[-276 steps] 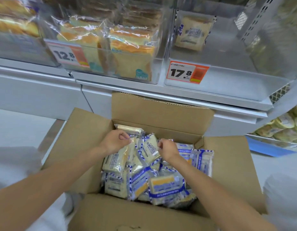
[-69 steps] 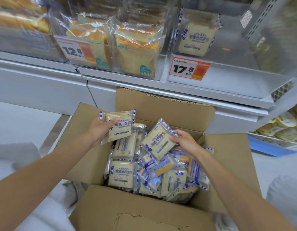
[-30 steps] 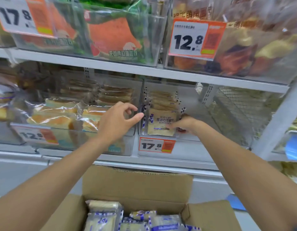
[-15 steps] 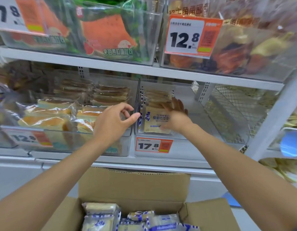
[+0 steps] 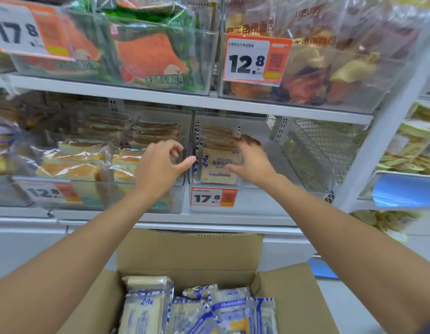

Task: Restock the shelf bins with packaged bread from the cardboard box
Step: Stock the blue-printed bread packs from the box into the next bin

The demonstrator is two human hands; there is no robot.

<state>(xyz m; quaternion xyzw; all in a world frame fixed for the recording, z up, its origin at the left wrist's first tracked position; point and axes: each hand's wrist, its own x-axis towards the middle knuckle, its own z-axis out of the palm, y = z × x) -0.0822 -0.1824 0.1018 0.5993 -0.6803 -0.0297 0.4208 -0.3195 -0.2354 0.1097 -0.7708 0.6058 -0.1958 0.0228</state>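
bread packets point(image 5: 216, 168): a row stands on edge in the left part of the clear bin point(image 5: 269, 201) on the middle shelf. printed faces point to the near side, blue-striped edges on the left. the row's long axis runs near to far. the front packet looks about as tall as wide, so its own long axis is not clear. orange price tag point(image 5: 213, 197), reading 17.8, sits on the bin's front just below the row.

right hand point(image 5: 250, 160): arm stretched out and up into the bin, palm turned left. fingers spread and fairly straight against the right side and top of the row, thumb laid over the front packet's face.

left hand point(image 5: 158, 167): raised just left of the bin, in front of the neighbouring bin point(image 5: 88, 194). fingers loosely curled round nothing, thumb pointing right at the bin's left wall. contact cannot be told.

cardboard box point(image 5: 190, 251): open, near and below, flaps out. more packets point(image 5: 197, 309) lie jumbled inside.
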